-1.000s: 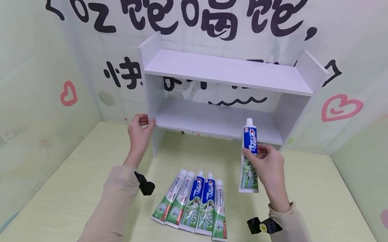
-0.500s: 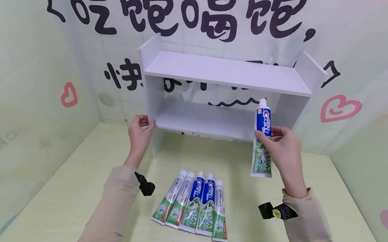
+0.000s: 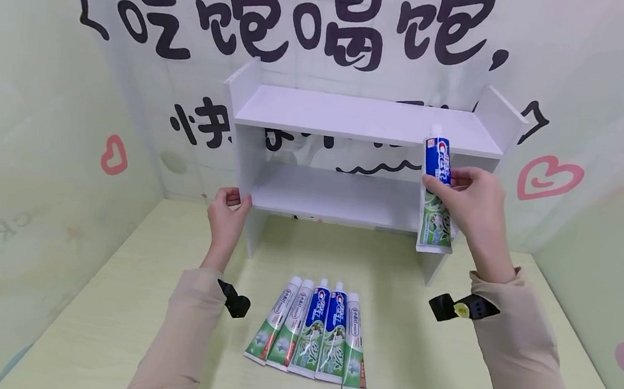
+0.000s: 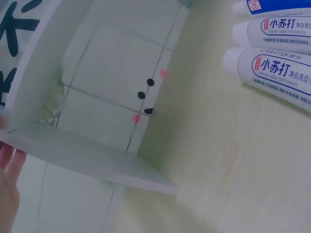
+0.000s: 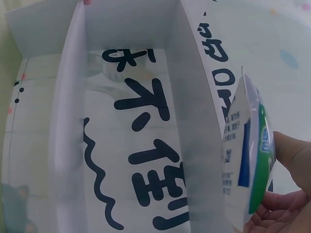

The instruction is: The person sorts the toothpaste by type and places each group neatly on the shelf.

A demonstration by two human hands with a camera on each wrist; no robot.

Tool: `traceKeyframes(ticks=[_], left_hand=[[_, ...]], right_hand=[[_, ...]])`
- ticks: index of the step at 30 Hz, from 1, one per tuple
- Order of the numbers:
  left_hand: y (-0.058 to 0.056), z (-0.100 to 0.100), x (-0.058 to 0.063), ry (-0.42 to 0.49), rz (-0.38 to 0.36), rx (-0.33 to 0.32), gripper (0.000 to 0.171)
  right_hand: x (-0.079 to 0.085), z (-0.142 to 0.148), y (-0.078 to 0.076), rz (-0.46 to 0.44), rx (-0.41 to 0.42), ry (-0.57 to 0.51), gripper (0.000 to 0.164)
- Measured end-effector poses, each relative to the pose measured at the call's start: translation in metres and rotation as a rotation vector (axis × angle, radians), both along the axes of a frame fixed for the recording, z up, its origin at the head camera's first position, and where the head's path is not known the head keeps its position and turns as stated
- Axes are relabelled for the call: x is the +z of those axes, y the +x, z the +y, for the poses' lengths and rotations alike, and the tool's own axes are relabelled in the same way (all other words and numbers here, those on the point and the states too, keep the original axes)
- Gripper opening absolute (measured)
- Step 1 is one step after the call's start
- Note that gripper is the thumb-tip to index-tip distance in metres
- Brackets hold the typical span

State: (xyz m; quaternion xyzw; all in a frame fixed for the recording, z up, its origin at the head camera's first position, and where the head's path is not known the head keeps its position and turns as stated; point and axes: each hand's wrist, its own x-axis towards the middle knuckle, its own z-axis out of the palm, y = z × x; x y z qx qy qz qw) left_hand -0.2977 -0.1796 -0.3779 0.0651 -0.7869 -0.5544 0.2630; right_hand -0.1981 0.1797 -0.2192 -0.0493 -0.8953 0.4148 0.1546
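My right hand (image 3: 476,200) holds a blue and green toothpaste tube (image 3: 436,196) by its side, thumb across the front. The tube is upright, cap up, in front of the right end of the white shelf unit (image 3: 339,210); its cap overlaps the upper board in the head view. In the right wrist view the tube (image 5: 248,160) shows edge-on beside that board. With thumb and curled fingers, my left hand (image 3: 227,217) grips the unit's left side panel at the lower board's height. In the left wrist view only a few fingers (image 4: 12,162) show.
Several toothpaste tubes (image 3: 311,329) lie fanned side by side on the pale wooden table (image 3: 149,304), caps toward the shelf unit. Some are blue and green, others white and green. A printed wall (image 3: 126,96) stands behind the unit, with more walls at both sides.
My right hand has raised the toothpaste tube and carried it slightly right, from the lower board's front up to the upper board's edge. My left hand keeps its grip on the side panel.
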Motion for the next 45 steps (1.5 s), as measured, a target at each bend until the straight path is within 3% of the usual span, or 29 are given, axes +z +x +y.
traceKeyframes(ticks=[7, 18, 37, 45], left_hand=[[0.000, -0.001, 0.001, -0.003, 0.005, -0.002, 0.030], [0.001, -0.005, -0.001, -0.016, 0.005, 0.006, 0.030], [0.001, -0.003, 0.000, -0.003, -0.001, 0.003, 0.031], [0.003, -0.002, -0.003, -0.010, -0.006, -0.002, 0.030]], right_hand=[[0.022, 0.003, -0.014, 0.017, -0.012, 0.016, 0.061], [0.050, 0.007, -0.042, -0.053, -0.036, 0.027, 0.064], [0.068, 0.006, -0.084, -0.111, -0.103, 0.022, 0.062], [0.070, 0.007, -0.098, -0.100, -0.106, 0.014, 0.038]])
